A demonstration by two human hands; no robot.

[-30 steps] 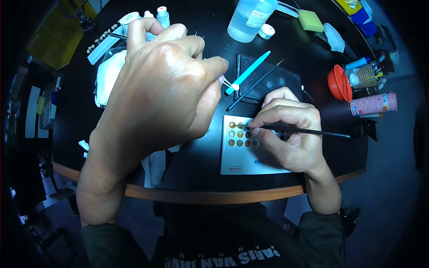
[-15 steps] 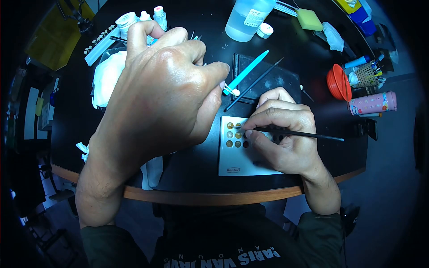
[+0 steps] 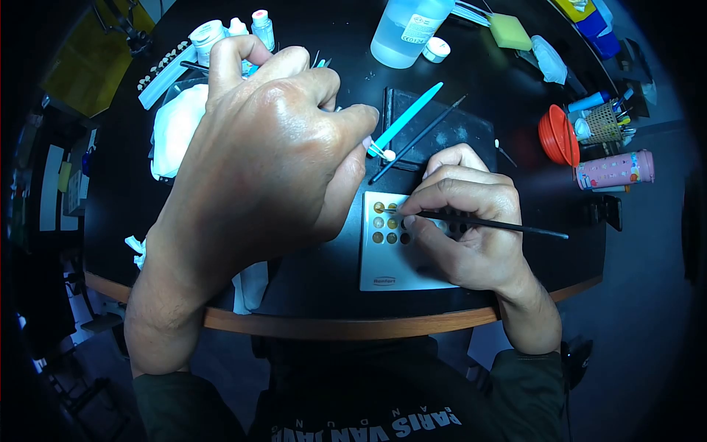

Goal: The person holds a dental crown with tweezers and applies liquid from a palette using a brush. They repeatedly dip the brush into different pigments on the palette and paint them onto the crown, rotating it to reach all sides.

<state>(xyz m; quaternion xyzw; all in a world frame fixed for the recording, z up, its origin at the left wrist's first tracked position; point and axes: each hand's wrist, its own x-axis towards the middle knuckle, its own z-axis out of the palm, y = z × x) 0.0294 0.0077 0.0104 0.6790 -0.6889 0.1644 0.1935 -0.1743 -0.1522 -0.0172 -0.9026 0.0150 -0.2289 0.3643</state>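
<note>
My left hand [image 3: 276, 147] is raised over the desk, thumb and forefinger pinched on a small holder that bears a white tooth-like piece [image 3: 389, 155]. In my right hand [image 3: 471, 217] is a thin dark brush [image 3: 508, 224], its tip at the upper left wells of a white palette [image 3: 398, 269]. The wells hold amber and pale paste; my fingers hide some of them. Behind the hands, a turquoise tool [image 3: 412, 114] and another thin brush [image 3: 423, 134] lie across a black slab [image 3: 471, 132].
At the back stand a clear bottle [image 3: 405, 33], a small white jar [image 3: 437, 49] and a yellow sponge [image 3: 509, 32]. To the right are a red bowl [image 3: 557, 138], a pink flask [image 3: 616, 170] and a mesh pen holder [image 3: 604, 125]. White cloth [image 3: 179, 132] lies left.
The brush and my right hand have shifted very slightly. The white piece in my left hand has moved a little to the right and down.
</note>
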